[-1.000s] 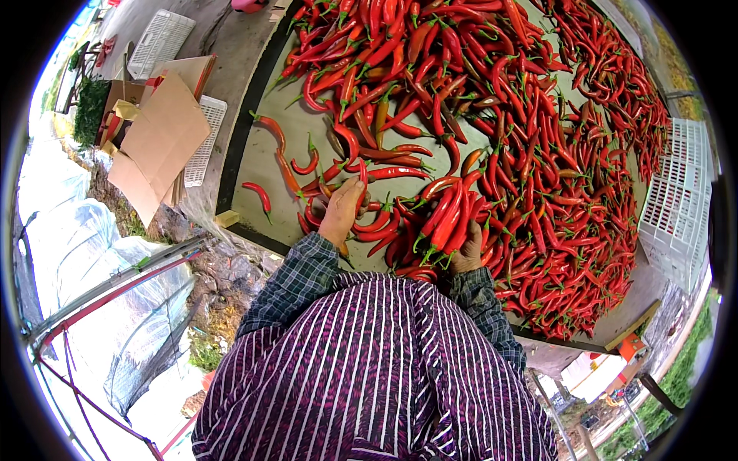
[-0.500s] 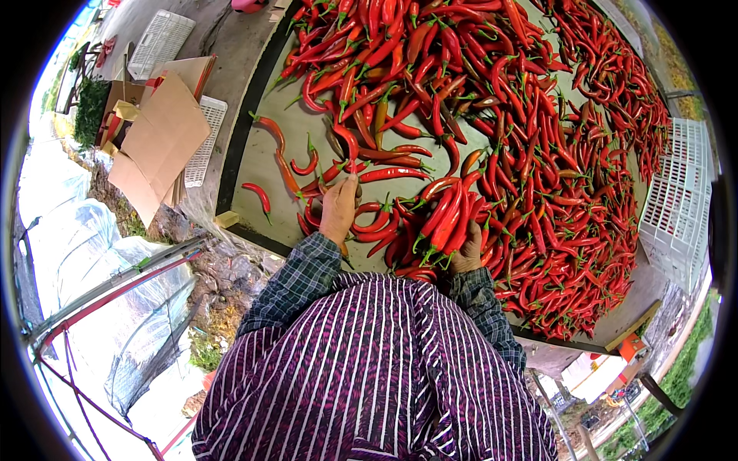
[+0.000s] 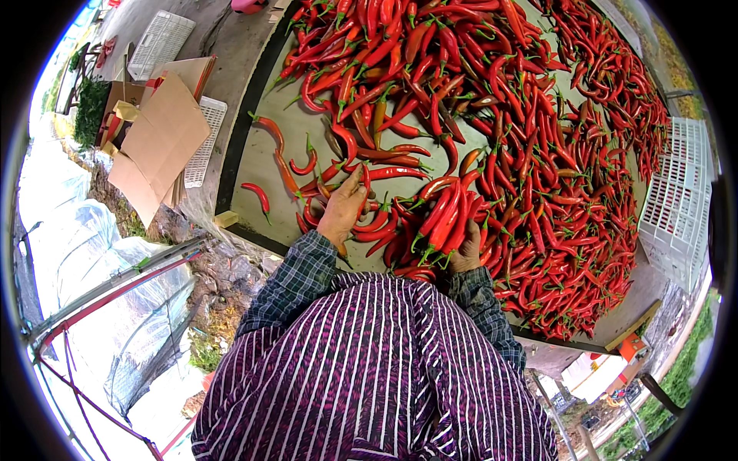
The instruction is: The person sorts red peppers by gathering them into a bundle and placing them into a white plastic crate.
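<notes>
Close in front of me, my right hand (image 3: 466, 250) is wrapped round a bunch of red chili peppers (image 3: 444, 220), their green stems hanging toward me. My left hand (image 3: 344, 210) is to the left of the bunch, fingers bent over a few loose chilies. A single red chili pepper (image 3: 366, 183) stands out at its fingertips, apparently pinched there. Just right of that hand, curved red chilies (image 3: 374, 223) lie on the table. One lone chili (image 3: 256, 198) rests farther left on the pale tabletop (image 3: 260, 157).
A large heap of red chilies (image 3: 553, 207) covers the table's middle and right. White plastic crates stand at the right edge (image 3: 676, 203) and far left (image 3: 160, 44). Flattened cardboard (image 3: 165, 134) leans beyond the dark left table edge (image 3: 250, 115).
My left hand has drawn slightly back and turned, and a chili now shows upright at its fingertips. My right hand and its bunch have hardly moved.
</notes>
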Available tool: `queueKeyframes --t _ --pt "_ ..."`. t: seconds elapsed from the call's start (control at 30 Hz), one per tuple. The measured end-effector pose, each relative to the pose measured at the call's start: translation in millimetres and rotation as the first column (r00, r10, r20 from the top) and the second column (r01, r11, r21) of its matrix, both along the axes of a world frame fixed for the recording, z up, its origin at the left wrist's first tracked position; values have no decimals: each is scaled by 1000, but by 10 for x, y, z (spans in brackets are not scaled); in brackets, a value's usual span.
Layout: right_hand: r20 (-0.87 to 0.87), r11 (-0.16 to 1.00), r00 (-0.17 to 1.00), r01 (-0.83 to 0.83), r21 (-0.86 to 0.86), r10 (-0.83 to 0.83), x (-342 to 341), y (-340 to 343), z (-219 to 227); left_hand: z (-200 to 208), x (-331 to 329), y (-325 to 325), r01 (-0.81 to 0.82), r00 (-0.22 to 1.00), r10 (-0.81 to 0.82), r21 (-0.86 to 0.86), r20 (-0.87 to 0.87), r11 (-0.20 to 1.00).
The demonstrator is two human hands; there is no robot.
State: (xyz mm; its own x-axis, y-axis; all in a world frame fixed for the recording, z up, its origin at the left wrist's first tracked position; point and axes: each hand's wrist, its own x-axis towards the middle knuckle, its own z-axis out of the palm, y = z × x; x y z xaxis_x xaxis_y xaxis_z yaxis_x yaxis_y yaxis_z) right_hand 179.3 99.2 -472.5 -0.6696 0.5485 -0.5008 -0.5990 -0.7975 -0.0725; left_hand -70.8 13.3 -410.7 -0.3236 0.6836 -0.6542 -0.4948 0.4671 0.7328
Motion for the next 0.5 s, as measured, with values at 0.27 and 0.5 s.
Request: queueKeyframes --t 0.27,0.5 --pt "-25 1000 1000 12 -8 -12 -30 8 19 -191 -20 -71 35 999 -30 174 -33 984" --pt "-73 999 997 37 -5 -38 -12 -2 -21 33 25 -93 -6 999 -4 227 43 974"
